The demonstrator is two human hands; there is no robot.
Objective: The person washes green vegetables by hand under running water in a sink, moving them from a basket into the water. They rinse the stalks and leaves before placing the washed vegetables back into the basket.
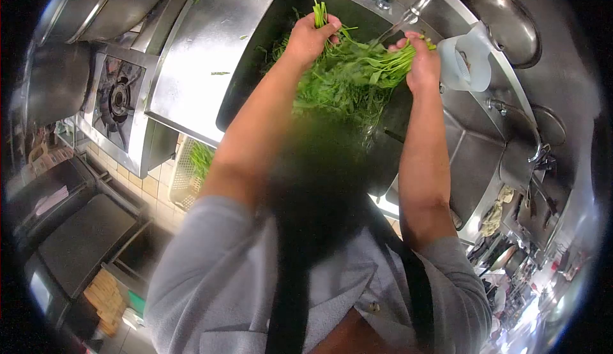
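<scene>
My grey sleeves [191, 245] are nearest. Beyond them, loose leafy greens [335, 92] lie in the dark basin [246, 95], below and between both hands. The fingers of my right hand [424, 66] are closed around a thick bunch of stems [394, 66], leaves directed inward. The fingers of my left hand [310, 39] clamp a smaller bunch [320, 12]. A translucent container [469, 66] sits just beside the right hand; the tap [427, 1] stands farther back.
</scene>
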